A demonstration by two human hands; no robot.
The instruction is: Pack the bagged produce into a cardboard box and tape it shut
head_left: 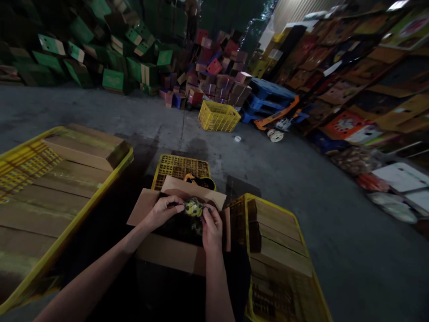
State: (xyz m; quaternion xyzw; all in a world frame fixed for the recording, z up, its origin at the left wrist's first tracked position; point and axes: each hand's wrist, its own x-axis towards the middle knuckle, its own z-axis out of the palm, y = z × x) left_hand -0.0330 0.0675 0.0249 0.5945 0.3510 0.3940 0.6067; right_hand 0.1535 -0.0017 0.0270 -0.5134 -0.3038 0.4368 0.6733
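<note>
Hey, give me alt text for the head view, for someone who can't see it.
A person's left hand and right hand hold a small yellow-and-black object between them over an open box. Yellow crates with cartons stand on either side, and piled boxes line the dim background.

Green boxes (113,80) lay heaped between ten and eleven o'clock; blue pallets (270,89) stood stacked between one and two.

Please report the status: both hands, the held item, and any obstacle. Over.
Left hand and right hand pinching opposite ends of yellow-and-black item. Item over open carton, flaps spread. No obstacle visible at the hands.
</note>
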